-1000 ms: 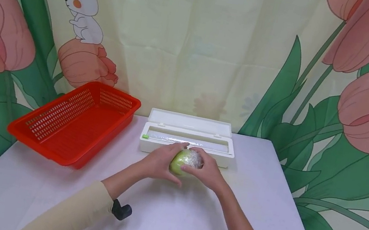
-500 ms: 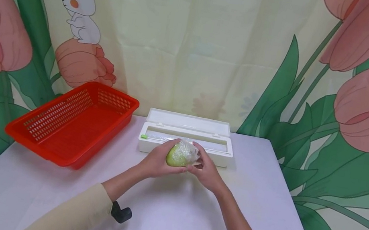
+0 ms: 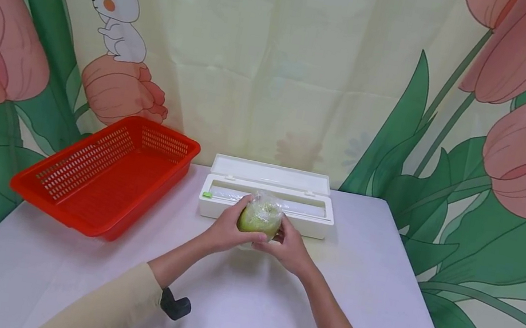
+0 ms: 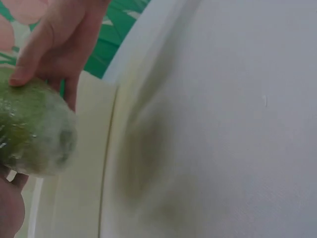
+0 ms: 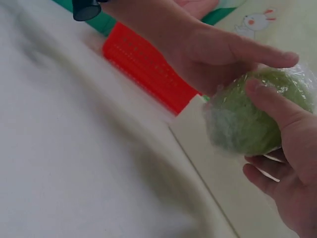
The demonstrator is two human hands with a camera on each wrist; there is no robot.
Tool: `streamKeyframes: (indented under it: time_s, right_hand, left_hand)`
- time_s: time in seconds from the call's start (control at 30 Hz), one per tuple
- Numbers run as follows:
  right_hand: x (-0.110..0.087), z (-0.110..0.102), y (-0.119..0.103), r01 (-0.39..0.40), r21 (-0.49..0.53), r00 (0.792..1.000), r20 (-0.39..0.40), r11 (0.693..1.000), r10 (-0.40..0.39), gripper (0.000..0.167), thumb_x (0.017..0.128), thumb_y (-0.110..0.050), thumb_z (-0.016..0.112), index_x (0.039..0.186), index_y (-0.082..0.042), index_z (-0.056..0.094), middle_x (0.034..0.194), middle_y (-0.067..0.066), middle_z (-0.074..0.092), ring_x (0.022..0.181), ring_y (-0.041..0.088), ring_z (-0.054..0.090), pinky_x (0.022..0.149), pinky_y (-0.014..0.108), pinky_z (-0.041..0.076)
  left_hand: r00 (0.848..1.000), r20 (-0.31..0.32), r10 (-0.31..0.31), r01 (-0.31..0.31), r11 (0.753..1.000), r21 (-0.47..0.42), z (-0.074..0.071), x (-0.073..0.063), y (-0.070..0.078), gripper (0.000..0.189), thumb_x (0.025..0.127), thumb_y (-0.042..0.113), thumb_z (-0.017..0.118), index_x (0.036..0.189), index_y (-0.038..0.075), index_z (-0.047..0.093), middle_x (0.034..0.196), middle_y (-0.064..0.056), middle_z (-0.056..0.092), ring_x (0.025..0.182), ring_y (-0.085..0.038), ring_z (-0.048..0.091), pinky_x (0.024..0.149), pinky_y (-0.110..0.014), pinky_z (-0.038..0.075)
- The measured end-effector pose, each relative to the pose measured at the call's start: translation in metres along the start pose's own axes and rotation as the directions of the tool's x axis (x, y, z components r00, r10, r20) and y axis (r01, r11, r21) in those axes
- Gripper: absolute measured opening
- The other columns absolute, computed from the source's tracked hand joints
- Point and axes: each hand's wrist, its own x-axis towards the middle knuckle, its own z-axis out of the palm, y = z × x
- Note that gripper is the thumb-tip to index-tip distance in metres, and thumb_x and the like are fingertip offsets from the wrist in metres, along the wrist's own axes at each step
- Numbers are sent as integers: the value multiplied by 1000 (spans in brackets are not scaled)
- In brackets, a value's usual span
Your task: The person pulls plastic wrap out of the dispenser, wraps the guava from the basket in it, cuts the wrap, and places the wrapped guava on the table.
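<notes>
A round green fruit (image 3: pixel 260 219) in crinkled clear plastic wrap is held up over the table, in front of a white cling film dispenser (image 3: pixel 264 219). My left hand (image 3: pixel 225 231) grips its left side. From the right, my right hand (image 3: pixel 292 248) holds it too, with the thumbs close together at the near side. The right wrist view shows the right thumb (image 5: pixel 277 101) lying on the wrapped fruit and the other fingers under it. Film bunches loosely at one end of the fruit (image 4: pixel 37 131) in the left wrist view.
The dispenser's lid (image 3: pixel 271 175) stands open, showing a roll of film (image 3: pixel 226 193) and a green slider (image 3: pixel 207 195). To the left sits a red perforated plastic basket (image 3: pixel 105 184). A white cloth covers the table (image 3: pixel 238 311), and a printed curtain (image 3: pixel 258 70) hangs behind.
The fruit has been turned between my hands, and it has shifted slightly left and up. My right hand has moved from over its right side to lower down beside it.
</notes>
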Motion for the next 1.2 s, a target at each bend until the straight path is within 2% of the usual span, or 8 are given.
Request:
streamKeyframes:
  time_s: [0.13, 0.3, 0.43, 0.6, 0.73, 0.9, 1.03, 1.2]
  right_hand:
    - [-1, -1, -1, 41, -68, 999, -17, 997, -42, 89, 74, -27, 84, 148, -20, 35, 137, 2, 52, 113, 19, 55, 94, 38, 52]
    - [-1, 2, -3, 100, -112, 995, 2, 989, -101, 89, 72, -25, 86, 146, -22, 38, 139, 1, 50, 119, 19, 53, 96, 37, 52]
    - [-2, 6, -4, 112, -146, 994, 17, 983, -111, 89, 71, -27, 86, 146, -24, 38, 137, -1, 50, 116, 17, 54, 93, 33, 53]
    - [-4, 8, -4, 70, -89, 998, 7, 994, -70, 91, 73, -28, 85, 148, -23, 35, 138, 2, 50, 113, 19, 55, 91, 32, 52]
    - [-3, 6, -2, 18, -16, 1000, 9, 1000, -18, 94, 76, -34, 83, 150, -25, 27, 145, 6, 44, 114, 24, 53, 90, 32, 50]
    - [0, 2, 5, -63, 72, 998, -2, 995, 64, 85, 82, -38, 76, 150, -29, 26, 145, 7, 41, 120, 25, 48, 93, 31, 47]
    - [1, 1, 7, -103, 147, 994, -20, 984, 107, 78, 84, -32, 75, 149, -26, 30, 137, 9, 45, 118, 24, 46, 92, 30, 47]
    - [-1, 2, 2, -60, 84, 996, -66, 995, 65, 78, 79, -28, 80, 144, -25, 38, 133, 8, 50, 114, 23, 48, 90, 31, 46]
  left_hand:
    - [997, -15, 70, -70, 997, -17, -3, 3, 4, 91, 70, 34, 86, 145, 23, 35, 135, 2, 52, 116, -19, 54, 95, -39, 52]
    - [981, -70, 178, -180, 983, -20, -2, 7, 8, 87, 69, 28, 88, 141, 24, 39, 135, 1, 57, 116, -16, 56, 93, -36, 50]
    - [973, -117, 197, -191, 980, 57, 2, 7, 9, 56, 79, 30, 80, 129, 27, 54, 123, 3, 65, 105, -13, 60, 84, -31, 52]
    - [956, -198, 216, -204, 976, 80, 5, 6, 10, 25, 89, 22, 68, 112, 15, 63, 109, -4, 68, 94, -18, 61, 80, -31, 53]
    - [950, -242, 199, -211, 977, -23, 7, 7, 11, 21, 96, 21, 59, 114, 11, 59, 111, -7, 67, 96, -19, 61, 80, -30, 53]
    - [959, -251, 129, -180, 965, -192, 8, 6, 11, 24, 103, 27, 43, 120, 10, 47, 122, -7, 63, 101, -18, 59, 80, -27, 53]
    - [965, -251, 71, -146, 944, -295, 7, 7, 9, 26, 105, 27, 36, 123, 8, 40, 128, -11, 59, 103, -17, 58, 81, -25, 52]
    - [967, -249, 60, -152, 916, -371, 1, 11, 7, 28, 103, 24, 38, 119, 3, 47, 127, -17, 61, 111, -20, 59, 87, -25, 51]
